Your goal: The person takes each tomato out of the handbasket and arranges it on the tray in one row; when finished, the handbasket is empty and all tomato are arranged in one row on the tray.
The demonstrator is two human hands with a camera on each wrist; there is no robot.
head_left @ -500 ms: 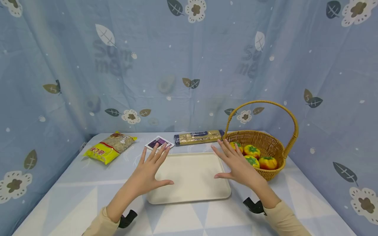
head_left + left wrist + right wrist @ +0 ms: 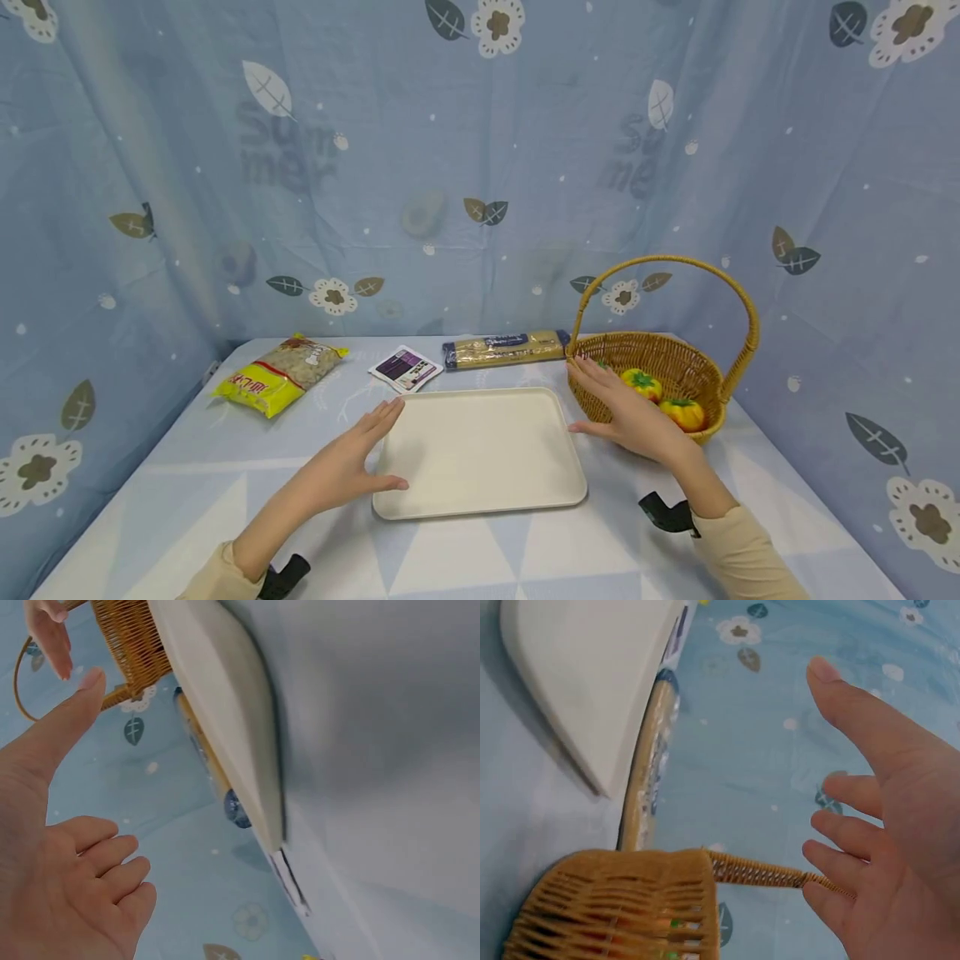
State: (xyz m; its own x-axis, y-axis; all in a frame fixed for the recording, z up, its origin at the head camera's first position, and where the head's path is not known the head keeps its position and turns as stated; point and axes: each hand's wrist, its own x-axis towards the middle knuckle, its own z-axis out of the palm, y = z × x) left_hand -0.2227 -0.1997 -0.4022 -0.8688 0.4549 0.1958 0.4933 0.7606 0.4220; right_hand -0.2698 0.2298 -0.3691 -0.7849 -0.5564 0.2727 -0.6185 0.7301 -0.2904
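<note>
A cream rectangular tray [image 2: 480, 454] lies on the table in front of the person. My left hand [image 2: 341, 471] is raised at the tray's left side, thumb spread away from the fingers and nothing held. In the left wrist view, a gap shows between that hand [image 2: 82, 877] and the tray [image 2: 217, 697]. To the right of the tray is my right hand [image 2: 637, 417], in front of a wicker basket [image 2: 600, 408] and hiding part of it. It also holds nothing, and its thumb [image 2: 862, 712] stands apart from the fingers in the right wrist view.
Yellow-red fruit-like items with green tops [image 2: 682, 414] sit in the basket, under its tall handle [image 2: 667, 258]. Along the back lie a yellow bag [image 2: 281, 375], a white-and-purple packet [image 2: 407, 369] and a long golden package [image 2: 506, 350]. A patterned blue curtain [image 2: 480, 167] surrounds the table.
Both hands have moved apart: the left one leftward and down to the tray's left side, the right one rightward in front of the basket. Tray, basket and packages stay put.
</note>
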